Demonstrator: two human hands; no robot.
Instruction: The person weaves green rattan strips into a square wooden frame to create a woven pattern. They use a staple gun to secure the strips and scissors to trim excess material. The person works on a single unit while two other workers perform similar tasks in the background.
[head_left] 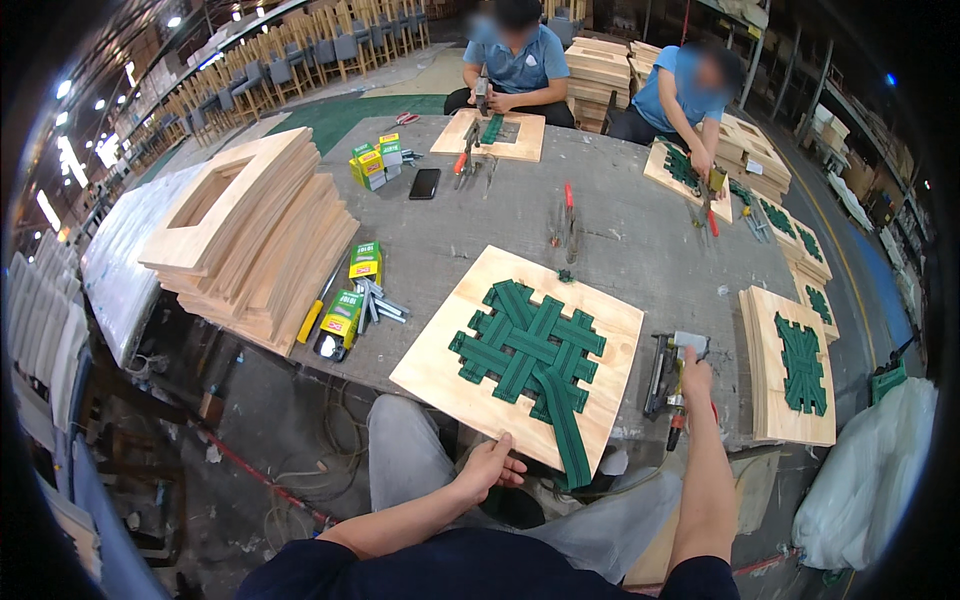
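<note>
In front of me lies a square plywood panel (440, 365) with dark green elastic webbing (530, 345) woven across its middle. One loose webbing strip (568, 440) runs over the panel's near edge. My left hand (490, 468) grips that near edge, thumb on top and the other fingers curled below. To the right of the panel, my right hand (697, 380) is closed round the handle of a pneumatic staple gun (660, 378), which rests on the grey table (610, 235). Its air hose fitting points toward me.
Cut-out plywood frames (255, 240) are stacked at left, beside green-yellow staple boxes (342, 312) and loose staple strips. Finished webbed panels (800, 365) stand at right. Pliers (570, 225) and a phone (424, 184) lie farther back. Two co-workers (520, 75) work across the table.
</note>
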